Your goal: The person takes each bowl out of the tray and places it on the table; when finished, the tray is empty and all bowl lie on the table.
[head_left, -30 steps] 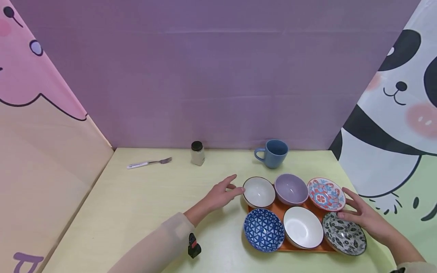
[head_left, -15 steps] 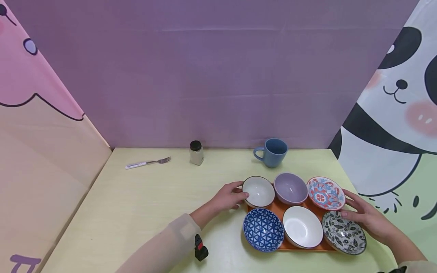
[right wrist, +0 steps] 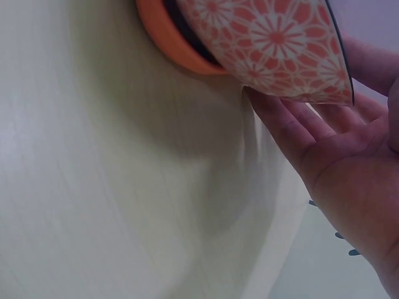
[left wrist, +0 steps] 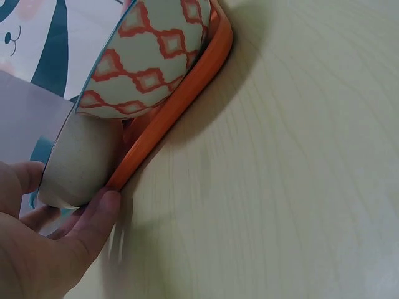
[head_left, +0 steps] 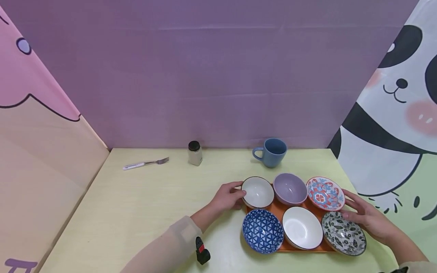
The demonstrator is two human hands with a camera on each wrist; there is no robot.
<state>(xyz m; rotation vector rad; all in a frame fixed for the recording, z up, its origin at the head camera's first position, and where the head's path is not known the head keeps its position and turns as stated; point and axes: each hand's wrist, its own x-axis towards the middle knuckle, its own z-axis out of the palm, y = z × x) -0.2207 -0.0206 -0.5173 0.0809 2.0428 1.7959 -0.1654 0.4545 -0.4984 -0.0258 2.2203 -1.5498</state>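
Six-piece crockery crowds an orange tray [head_left: 286,248]: several bowls, two rows. At the tray's left end, my left hand [head_left: 225,198] has its thumb over the rim of a small white bowl [head_left: 258,192]; other fingers lie along its outer wall, one fingertip at the tray's edge [left wrist: 156,134]. My right hand [head_left: 370,220] is at the opposite end. Its fingers reach, nearly straight, toward the red-and-blue bowl [head_left: 326,194], and its thumb lies over the black leaf-patterned bowl [head_left: 344,234]. In the right wrist view, fingertips sit close under that bowl's red-flowered outside [right wrist: 274,43].
Between these stand a purple bowl [head_left: 290,189], a larger white bowl [head_left: 302,227] and a blue triangle-patterned bowl [head_left: 263,231]. Behind are a blue mug [head_left: 274,153], a black-lidded jar [head_left: 195,153] and a fork [head_left: 146,163]. Printed walls border the table on both sides.
My left hand has moved right and slightly down from beside the small white bowl, bringing thumb and fingers onto it. The right hand stays nearly still, and the bowls keep their arrangement.
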